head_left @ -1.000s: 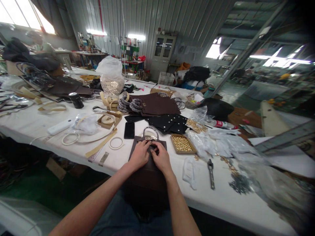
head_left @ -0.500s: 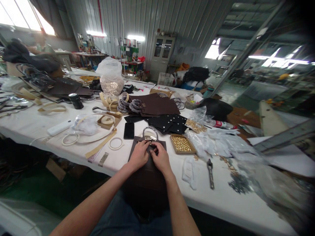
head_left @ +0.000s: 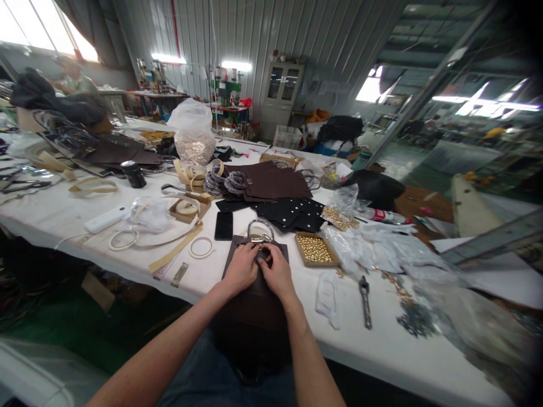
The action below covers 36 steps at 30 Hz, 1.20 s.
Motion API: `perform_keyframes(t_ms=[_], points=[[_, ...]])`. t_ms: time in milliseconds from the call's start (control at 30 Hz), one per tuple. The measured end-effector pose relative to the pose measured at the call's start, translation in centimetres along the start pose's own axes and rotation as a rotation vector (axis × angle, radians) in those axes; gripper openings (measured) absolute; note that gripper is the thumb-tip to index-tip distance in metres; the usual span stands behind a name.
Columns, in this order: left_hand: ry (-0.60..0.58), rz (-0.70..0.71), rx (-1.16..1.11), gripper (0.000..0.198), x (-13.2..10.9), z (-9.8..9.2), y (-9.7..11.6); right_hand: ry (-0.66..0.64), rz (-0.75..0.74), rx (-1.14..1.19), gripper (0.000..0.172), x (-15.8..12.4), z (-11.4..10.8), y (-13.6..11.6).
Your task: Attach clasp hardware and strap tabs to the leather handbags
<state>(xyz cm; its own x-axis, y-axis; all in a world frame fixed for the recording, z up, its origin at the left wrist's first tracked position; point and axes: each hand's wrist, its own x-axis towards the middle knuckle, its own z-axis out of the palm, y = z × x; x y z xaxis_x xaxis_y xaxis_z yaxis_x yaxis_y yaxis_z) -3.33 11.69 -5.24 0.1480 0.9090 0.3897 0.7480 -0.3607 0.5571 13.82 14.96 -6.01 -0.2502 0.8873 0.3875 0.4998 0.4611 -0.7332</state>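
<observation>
A dark brown handbag panel (head_left: pixel 265 311) lies over the table's front edge and hangs down toward my lap. Its looped handle (head_left: pixel 260 222) stands up at the far end, with shiny metal hardware at its base. My left hand (head_left: pixel 242 268) grips the panel just below the handle, its fingers curled at the hardware. From the other side my right hand (head_left: pixel 275 270) pinches the same spot, thumb and fingers bent inward. The fingertips of both hands nearly meet, and whatever small part lies between them is hidden.
A cardboard tray of gold studs (head_left: pixel 316 250) sits right of the bag, with a metal punch-like tool (head_left: pixel 365 302) nearer. A phone (head_left: pixel 223 225), tape rolls (head_left: pixel 201 247) and stacked brown panels (head_left: pixel 275 180) lie beyond. A person (head_left: pixel 78 79) sits at the far left.
The view has shifted slightly, so the table's things appear a little to the right and lower. Both hands stay at the same place on the panel, with hardly any finger movement.
</observation>
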Motion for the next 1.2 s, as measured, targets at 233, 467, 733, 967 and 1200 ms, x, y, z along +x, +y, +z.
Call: perform_keyframes(t_ms=[233,467,733,967,1200], points=[[0.009,-0.008,0.022,0.061,0.0,0.1,0.1,-0.046,0.010,-0.050,0.053,1.1,0.0,-0.5],[0.005,-0.017,-0.010,0.060,-0.1,0.1,0.1,0.028,0.005,0.024,0.071,0.6,0.3,-0.3],[-0.001,-0.023,0.007,0.062,-0.1,0.1,0.0,0.118,0.032,-0.026,0.023,0.5,0.7,-0.4],[0.014,-0.017,-0.011,0.062,-0.2,0.2,-0.1,0.064,0.011,-0.155,0.027,1.7,1.1,-0.9],[0.159,-0.057,-0.215,0.061,-0.3,0.7,-0.7,-0.009,-0.019,-0.334,0.024,2.6,0.3,-1.0]])
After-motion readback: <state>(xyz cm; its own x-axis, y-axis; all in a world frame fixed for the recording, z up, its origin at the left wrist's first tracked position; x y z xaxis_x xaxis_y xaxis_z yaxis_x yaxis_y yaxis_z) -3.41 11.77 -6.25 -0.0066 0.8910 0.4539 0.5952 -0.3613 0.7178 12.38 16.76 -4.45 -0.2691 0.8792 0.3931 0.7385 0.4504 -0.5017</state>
